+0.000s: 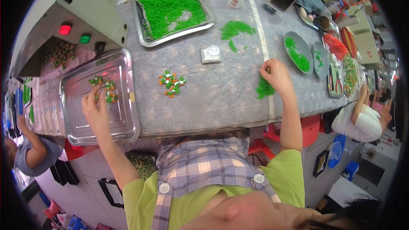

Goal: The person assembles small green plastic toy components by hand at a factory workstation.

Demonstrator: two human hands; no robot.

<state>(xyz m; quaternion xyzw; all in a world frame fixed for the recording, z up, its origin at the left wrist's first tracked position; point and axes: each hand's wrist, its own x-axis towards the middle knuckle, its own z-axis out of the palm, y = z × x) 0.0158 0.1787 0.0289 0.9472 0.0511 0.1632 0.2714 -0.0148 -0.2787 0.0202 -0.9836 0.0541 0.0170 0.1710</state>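
Just one tray (120, 119) under left hand (96, 110)

Below the near edge of the table (191, 113): lime-green short-sleeved shirt (281, 174), checked grey-blue apron (204, 159), round white buttons (164, 188); left hand (96, 110) and right hand (277, 76) bare.

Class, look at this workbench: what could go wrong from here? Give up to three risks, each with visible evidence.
The right hand might scatter the loose green pile beside it. The left hand could disturb the clusters at its fingertips. The tray sits at the table's near edge, so a bump might tip it.
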